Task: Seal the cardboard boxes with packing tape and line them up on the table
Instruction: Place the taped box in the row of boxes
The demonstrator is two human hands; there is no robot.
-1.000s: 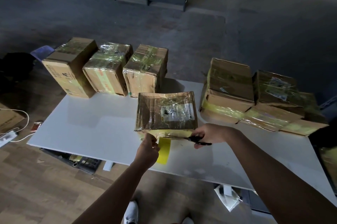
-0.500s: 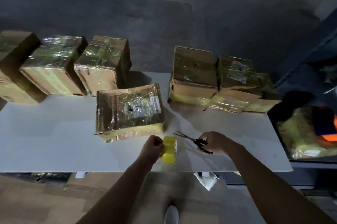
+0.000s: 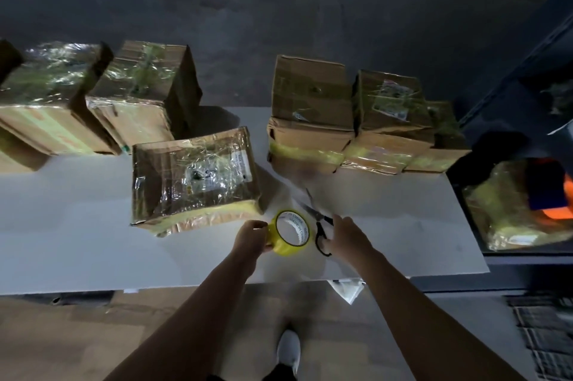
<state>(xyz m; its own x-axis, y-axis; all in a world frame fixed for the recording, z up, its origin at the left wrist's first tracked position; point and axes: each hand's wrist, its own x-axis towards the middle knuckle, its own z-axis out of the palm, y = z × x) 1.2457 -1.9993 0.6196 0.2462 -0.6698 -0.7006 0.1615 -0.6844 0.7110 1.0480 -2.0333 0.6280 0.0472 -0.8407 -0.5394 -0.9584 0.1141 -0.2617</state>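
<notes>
A cardboard box (image 3: 192,176) wrapped in shiny tape, with a yellow band along its near edge, lies on the white table (image 3: 77,241). My left hand (image 3: 251,236) grips a yellow tape roll (image 3: 290,233) just in front of the box's right corner. My right hand (image 3: 348,236) holds black scissors (image 3: 321,230) by the handles, blades open and low over the table. Taped boxes (image 3: 142,95) stand in a row at the back left. Three more boxes (image 3: 310,107) stand together at the back right.
A dark bin (image 3: 511,210) with yellow-wrapped bundles and something orange sits past the table's right end. A white scrap (image 3: 347,289) lies under the front edge. My white shoe (image 3: 288,349) stands on the wooden floor below.
Both hands came off the box's near edge and drew back to the right. The tape roll now stands free of the box, and the scissors have dropped toward the table.
</notes>
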